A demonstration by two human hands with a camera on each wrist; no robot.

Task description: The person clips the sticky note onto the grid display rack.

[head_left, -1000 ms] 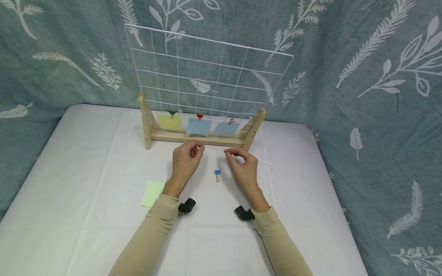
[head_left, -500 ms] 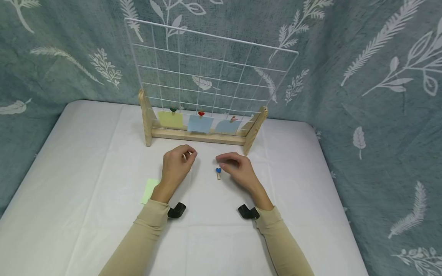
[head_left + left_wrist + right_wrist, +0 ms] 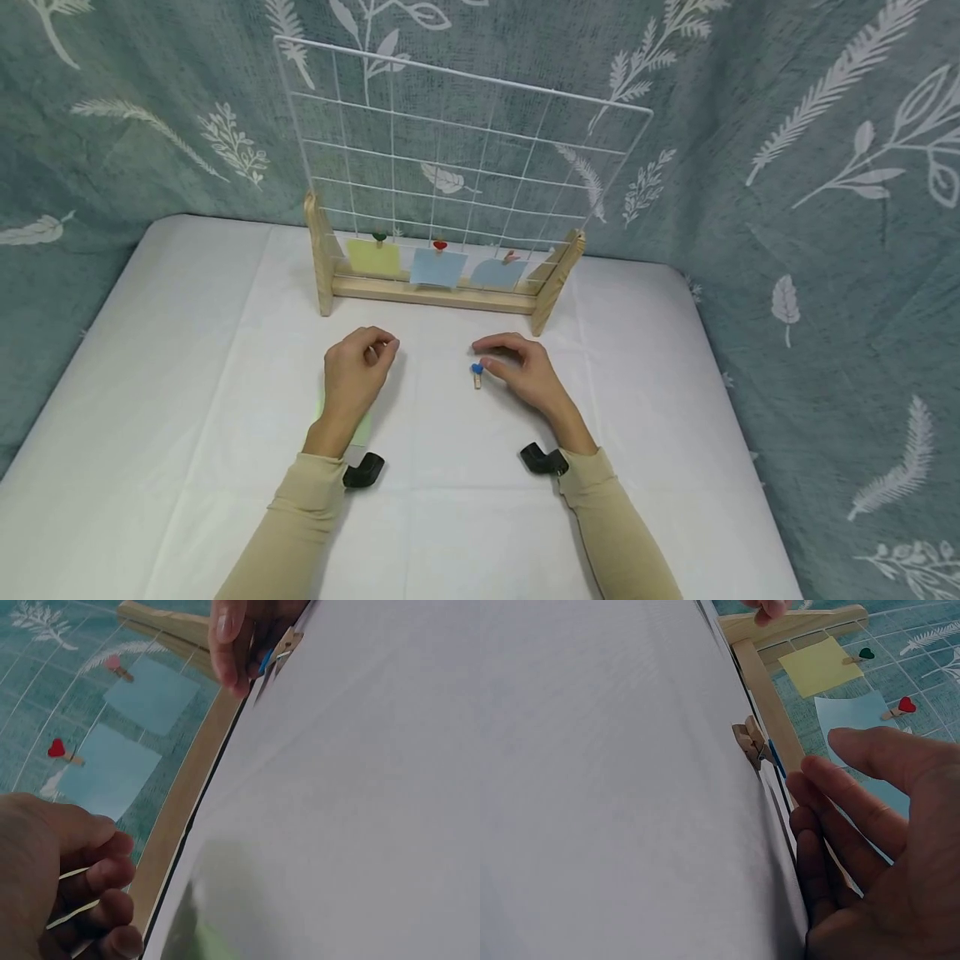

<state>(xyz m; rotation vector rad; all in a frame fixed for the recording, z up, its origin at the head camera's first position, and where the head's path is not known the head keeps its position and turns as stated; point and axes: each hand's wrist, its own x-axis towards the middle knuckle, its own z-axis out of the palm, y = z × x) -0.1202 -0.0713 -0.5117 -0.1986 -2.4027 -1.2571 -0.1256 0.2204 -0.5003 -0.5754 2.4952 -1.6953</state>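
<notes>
Head view shows the left hand (image 3: 355,372) lower and further left than a second ago, away from the wire rack (image 3: 435,296). The green paper (image 3: 362,431) now peeks out on both sides of its wrist; before, it showed only on the left. The left fingers are loosely bent and hold nothing I can see. The right hand (image 3: 525,375) has come down too. Its thumb and fingers are apart and hold nothing, just beside the clip with the blue heart (image 3: 477,381); I cannot tell if they touch it. The clip lies on the white worktop (image 3: 450,533), between the hands, in the same spot. The yellow paper (image 3: 373,258) and two blue papers (image 3: 438,268) hang as before.
</notes>
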